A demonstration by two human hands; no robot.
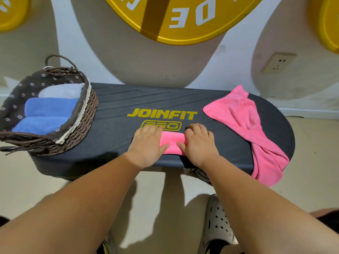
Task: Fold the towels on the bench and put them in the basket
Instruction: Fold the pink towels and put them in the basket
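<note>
A small folded pink towel (172, 142) lies on the near middle of the dark bench (113, 107). My left hand (147, 146) rests palm down on its left end and my right hand (200, 143) on its right end, so only the middle strip shows. Both thumbs lie on top of the towel, pointing toward each other. A second pink towel (244, 123) lies unfolded and crumpled at the bench's right end, one corner hanging over the front edge. The woven basket (82, 125) stands on the left end, holding two folded blue towels (49, 109) and a grey one (62, 91).
The bench stands against a wall with a power socket (278, 62) at the right. A large yellow disc (176, 17) hangs above. My sandalled foot (218, 222) stands on the floor in front of the bench. Bare bench surface lies between the basket and my hands.
</note>
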